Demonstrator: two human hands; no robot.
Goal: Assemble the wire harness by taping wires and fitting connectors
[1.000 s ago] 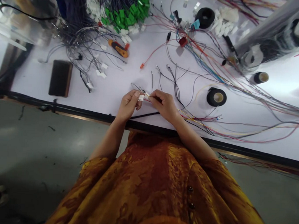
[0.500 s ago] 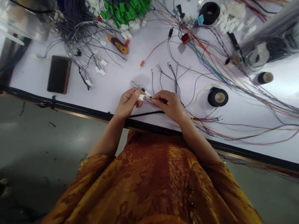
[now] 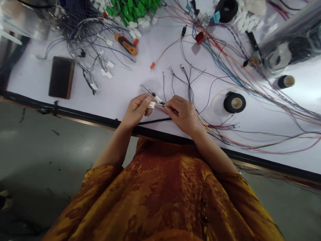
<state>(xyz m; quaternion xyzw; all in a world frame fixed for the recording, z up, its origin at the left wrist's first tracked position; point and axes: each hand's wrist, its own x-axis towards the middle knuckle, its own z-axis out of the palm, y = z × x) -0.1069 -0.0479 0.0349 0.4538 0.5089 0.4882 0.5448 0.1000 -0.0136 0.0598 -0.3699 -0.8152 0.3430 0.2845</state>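
Near the table's front edge, my left hand pinches a small white connector between thumb and fingers. My right hand is closed on a thin yellow wire, whose end points at the connector's right side. Whether the wire tip touches the connector is too small to tell. A red wire runs from the connector toward my right hand. Just beyond my fingertips lies another white connector with dark wires. A black sleeve lies along the edge below my hands.
Loose wires and a black tape roll lie to the right. Farther back are green connectors, an orange-handled tool, a red connector and another tape roll. A phone lies at left.
My right hand has shifted slightly to the right, and more of the yellow wire shows between my hands. My left hand keeps its hold on the white connector. The view has tilted slightly.
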